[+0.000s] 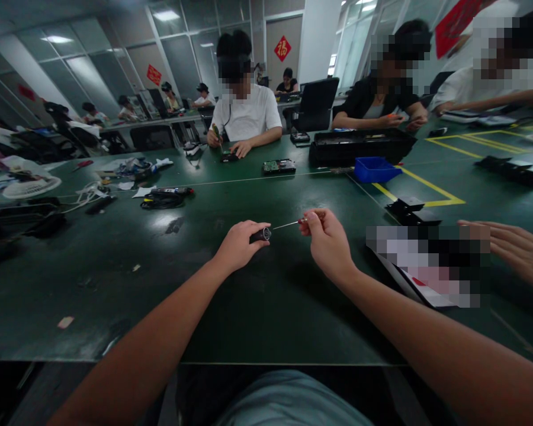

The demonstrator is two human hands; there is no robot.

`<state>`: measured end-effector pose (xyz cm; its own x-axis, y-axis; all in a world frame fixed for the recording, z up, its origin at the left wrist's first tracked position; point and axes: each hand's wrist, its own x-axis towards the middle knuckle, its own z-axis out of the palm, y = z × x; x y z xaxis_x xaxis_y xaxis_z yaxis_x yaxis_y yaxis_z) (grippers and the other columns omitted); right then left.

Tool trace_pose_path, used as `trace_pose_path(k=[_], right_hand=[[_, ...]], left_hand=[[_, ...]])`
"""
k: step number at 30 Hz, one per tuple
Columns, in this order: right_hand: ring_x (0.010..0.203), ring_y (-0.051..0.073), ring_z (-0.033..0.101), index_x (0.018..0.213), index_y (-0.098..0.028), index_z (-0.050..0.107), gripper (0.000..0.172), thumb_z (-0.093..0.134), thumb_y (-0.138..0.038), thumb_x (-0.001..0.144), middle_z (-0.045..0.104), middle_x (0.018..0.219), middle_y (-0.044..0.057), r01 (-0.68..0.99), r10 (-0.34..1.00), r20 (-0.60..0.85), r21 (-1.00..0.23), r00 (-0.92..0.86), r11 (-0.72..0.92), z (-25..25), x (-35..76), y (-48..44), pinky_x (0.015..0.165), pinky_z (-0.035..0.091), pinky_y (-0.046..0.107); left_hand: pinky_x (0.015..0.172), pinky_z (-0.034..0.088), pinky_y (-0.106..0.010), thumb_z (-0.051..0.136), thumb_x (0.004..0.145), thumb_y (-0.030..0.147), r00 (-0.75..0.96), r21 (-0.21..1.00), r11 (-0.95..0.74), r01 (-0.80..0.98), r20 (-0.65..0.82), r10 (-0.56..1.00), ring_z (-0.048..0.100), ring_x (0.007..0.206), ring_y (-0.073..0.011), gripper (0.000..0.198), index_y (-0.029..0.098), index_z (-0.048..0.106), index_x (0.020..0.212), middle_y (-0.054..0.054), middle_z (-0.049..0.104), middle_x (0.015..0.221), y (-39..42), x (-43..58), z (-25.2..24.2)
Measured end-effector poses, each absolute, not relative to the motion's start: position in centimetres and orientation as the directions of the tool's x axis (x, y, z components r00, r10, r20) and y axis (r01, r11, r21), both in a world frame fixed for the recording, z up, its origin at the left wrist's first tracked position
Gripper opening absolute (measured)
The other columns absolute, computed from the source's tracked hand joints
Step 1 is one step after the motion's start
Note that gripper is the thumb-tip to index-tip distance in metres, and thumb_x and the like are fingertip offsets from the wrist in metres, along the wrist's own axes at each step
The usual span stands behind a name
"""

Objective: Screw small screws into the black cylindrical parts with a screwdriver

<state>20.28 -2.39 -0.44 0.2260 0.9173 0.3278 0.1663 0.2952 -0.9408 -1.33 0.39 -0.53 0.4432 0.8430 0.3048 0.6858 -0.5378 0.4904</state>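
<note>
My left hand [236, 247] is closed around a short dark cylinder [258, 235], whose round, metallic-looking end faces right. In my right hand [331, 245] is a screwdriver [286, 225], gripped by its reddish handle between thumb and fingers. Its thin shaft points left toward the cylinder's end. The tip looks close to that end, but I cannot tell whether they touch. Both hands are just above the green table [257, 313], and my fingers hide part of the cylinder and most of the handle.
A blue bin [375, 170] stands before a long black tray [359, 148]. Farther off lies a circuit-board device [278, 167]; a black cable bundle [163, 199] is left. Black brackets [411, 213] lie right, near another person's hand [515, 251]. Co-workers sit across the table.
</note>
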Motion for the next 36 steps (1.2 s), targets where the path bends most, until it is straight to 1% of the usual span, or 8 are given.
trace_pose_path(k=[4,14,22,25,28,30,33,36], right_hand=[[0.078,0.019,0.063,0.099,-0.022,0.059,0.022,0.050,-0.042,0.098,0.067,0.086,0.003,0.171,0.911,0.368,-0.925,0.187,0.338,0.10,20.29,-2.72,0.076,0.052,0.037],[0.077,0.020,0.064,0.095,-0.023,0.058,0.020,0.046,-0.038,0.100,0.068,0.082,0.004,0.415,0.905,0.394,-0.859,0.161,0.300,0.11,20.47,-2.81,0.073,0.047,0.037],[0.075,0.021,0.064,0.094,-0.022,0.057,0.020,0.046,-0.038,0.099,0.068,0.080,0.004,0.438,0.901,0.400,-0.849,0.169,0.295,0.38,20.49,-2.78,0.072,0.046,0.036],[0.076,0.021,0.064,0.095,-0.023,0.058,0.019,0.046,-0.038,0.099,0.068,0.082,0.004,0.427,0.903,0.395,-0.855,0.170,0.294,0.34,20.51,-2.73,0.072,0.047,0.037],[0.078,0.021,0.065,0.095,-0.022,0.058,0.020,0.046,-0.038,0.100,0.068,0.083,0.004,0.420,0.907,0.392,-0.857,0.156,0.298,0.34,20.57,-2.76,0.073,0.047,0.037],[0.078,0.021,0.065,0.096,-0.022,0.059,0.020,0.046,-0.038,0.100,0.068,0.083,0.004,0.418,0.909,0.390,-0.858,0.148,0.299,0.42,20.61,-2.86,0.073,0.048,0.036],[0.079,0.021,0.065,0.097,-0.022,0.059,0.021,0.046,-0.038,0.100,0.069,0.085,0.004,0.420,0.917,0.371,-0.862,0.144,0.283,0.57,20.64,-3.02,0.073,0.048,0.037],[0.080,0.021,0.066,0.099,-0.022,0.060,0.022,0.047,-0.039,0.100,0.069,0.086,0.004,0.418,0.919,0.370,-0.863,0.137,0.285,0.58,20.63,-3.05,0.074,0.049,0.037]], left_hand=[[0.098,0.045,-0.041,0.072,0.088,0.027,0.443,0.505,-0.524,0.686,0.281,0.851,0.061,0.111,-0.0240,0.042,0.025,0.066,0.129,-0.006,0.069,0.119,0.42,-1.40,-0.57],[0.097,0.046,-0.039,0.071,0.088,0.026,0.422,0.559,-0.476,0.679,0.235,0.876,0.061,0.108,-0.0235,0.042,0.023,0.066,0.129,-0.006,0.069,0.115,0.18,-1.22,-0.32],[0.099,0.047,-0.040,0.072,0.087,0.028,0.380,0.614,-0.462,0.640,0.270,0.885,0.062,0.110,-0.0244,0.038,0.023,0.067,0.125,-0.007,0.068,0.121,0.47,-1.42,-0.69],[0.102,0.046,-0.042,0.071,0.086,0.026,0.301,0.673,-0.414,0.613,0.286,0.910,0.062,0.114,-0.0261,0.040,0.022,0.066,0.126,-0.009,0.067,0.124,0.53,-1.39,-0.69],[0.103,0.046,-0.043,0.065,0.090,0.028,0.231,0.764,-0.371,0.527,0.292,0.928,0.062,0.113,-0.0254,0.046,0.023,0.058,0.135,-0.010,0.065,0.127,0.66,-1.49,-0.85],[0.097,0.049,-0.040,0.059,0.094,0.032,0.208,0.822,-0.350,0.449,0.285,0.936,0.063,0.106,-0.0228,0.045,0.024,0.055,0.138,-0.010,0.065,0.122,0.77,-1.65,-1.03],[0.078,0.051,-0.032,0.052,0.097,0.037,0.181,0.876,-0.293,0.383,0.240,0.954,0.062,0.086,-0.0183,0.035,0.022,0.057,0.129,-0.008,0.065,0.105,0.74,-1.85,-1.02],[0.067,0.047,-0.030,0.054,0.096,0.044,0.168,0.827,-0.276,0.490,0.221,0.961,0.057,0.073,-0.0167,0.031,0.020,0.061,0.112,-0.005,0.063,0.088,0.32,-1.74,-0.44]])
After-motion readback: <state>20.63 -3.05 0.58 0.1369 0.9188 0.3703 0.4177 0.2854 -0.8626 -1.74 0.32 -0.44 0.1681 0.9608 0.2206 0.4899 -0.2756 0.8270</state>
